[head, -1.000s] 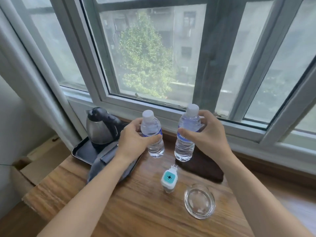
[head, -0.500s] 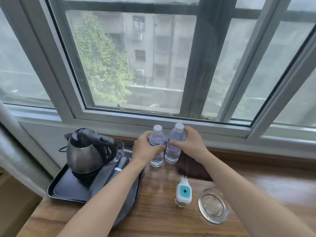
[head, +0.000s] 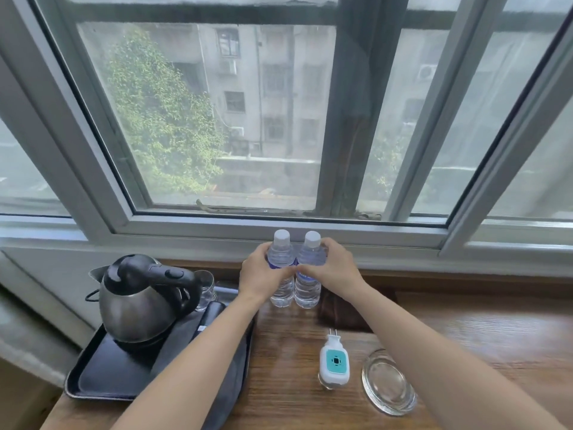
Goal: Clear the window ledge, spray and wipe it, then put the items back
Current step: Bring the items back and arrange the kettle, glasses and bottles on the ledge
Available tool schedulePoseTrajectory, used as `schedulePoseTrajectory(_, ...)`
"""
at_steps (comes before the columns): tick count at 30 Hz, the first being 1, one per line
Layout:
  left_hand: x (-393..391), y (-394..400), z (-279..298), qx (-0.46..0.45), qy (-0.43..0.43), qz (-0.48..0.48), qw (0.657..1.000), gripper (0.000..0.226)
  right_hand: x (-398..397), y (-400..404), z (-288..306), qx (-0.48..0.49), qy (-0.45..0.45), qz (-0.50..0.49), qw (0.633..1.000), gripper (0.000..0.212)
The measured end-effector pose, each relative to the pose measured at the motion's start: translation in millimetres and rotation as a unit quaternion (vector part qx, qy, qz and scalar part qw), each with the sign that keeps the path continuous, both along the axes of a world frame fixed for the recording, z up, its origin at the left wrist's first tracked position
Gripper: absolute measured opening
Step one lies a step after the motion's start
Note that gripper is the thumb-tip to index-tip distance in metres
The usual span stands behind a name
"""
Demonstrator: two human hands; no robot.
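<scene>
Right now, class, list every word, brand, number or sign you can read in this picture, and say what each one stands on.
No text here can be read.
Left water bottle: blue label, mostly covered by the left hand; print too blurred to read.
Right water bottle: blue label with white marks, partly under the right hand; too small to read.
Plug-in device: a teal square emblem, no letters legible.
Kettle: no markings visible.
</scene>
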State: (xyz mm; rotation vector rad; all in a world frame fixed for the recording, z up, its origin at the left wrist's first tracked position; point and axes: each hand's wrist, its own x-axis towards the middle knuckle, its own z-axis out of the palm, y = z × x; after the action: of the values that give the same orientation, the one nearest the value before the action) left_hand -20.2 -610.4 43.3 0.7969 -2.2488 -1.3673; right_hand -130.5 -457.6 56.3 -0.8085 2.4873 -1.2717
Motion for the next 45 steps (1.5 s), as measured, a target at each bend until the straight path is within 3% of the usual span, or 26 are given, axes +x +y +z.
schedulePoseTrajectory(9,2.8,16.5,-20.4,-0.002,-0.014,0.024,1.0,0.076,6.3,16.0,-15.3,-0.044,-0.015,0.016,0.999,0.077)
schedulePoseTrajectory(13,7.3,32.4,-25.1,0.04,0.006,0.063,0.997,0.078,1.9,35.2,-14.1,0.014,-0.033,0.056,0.998,0.103)
schedulePoseTrajectory(15,18.3,47.0,-31.1,0.066,0.032,0.128,0.989,0.086,-5.0,59.2,-16.8,0.04,-0.04,0.014,0.998,0.096)
schedulePoseTrajectory(18,38.0,73.9,-42.1,0.05,0.109,0.147,0.982,0.041,-17.7,103.3,-31.1,0.067,-0.036,-0.066,0.995,0.058)
schedulePoseTrajectory(20,40.0,86.2,-45.2,0.033,0.069,0.064,0.995,0.011,-26.1,126.8,-45.8,0.091,-0.041,-0.118,0.988,0.041)
schedulePoseTrajectory(22,32.1,91.9,-45.1,0.017,-0.003,-0.053,0.998,0.004,-34.4,142.5,-61.7,0.133,-0.049,-0.152,0.978,0.038)
schedulePoseTrajectory(24,18.1,95.3,-39.8,-0.016,-0.091,-0.161,0.983,0.018,-41.0,150.8,-75.9,0.186,-0.054,-0.161,0.968,0.043)
schedulePoseTrajectory(27,-9.2,100.4,-34.3,-0.097,-0.223,-0.268,0.932,0.043,-49.4,152.3,-91.4,0.256,-0.068,-0.143,0.953,0.052)
schedulePoseTrajectory(33,-53.2,119.0,-41.5,-0.185,-0.42,-0.319,0.829,0.069,-56.1,139.8,-99.5,0.285,-0.069,-0.108,0.95,0.047)
schedulePoseTrajectory(37,-64.6,128.5,-38.7,-0.172,-0.445,-0.29,0.83,0.076,-58.3,143.8,-107.0,0.269,-0.068,-0.115,0.954,0.038)
schedulePoseTrajectory(45,-85.5,155.6,-44.2,-0.138,-0.386,-0.297,0.862,0.077,-76.7,180.9,-106.1,0.254,-0.047,-0.146,0.955,0.039)
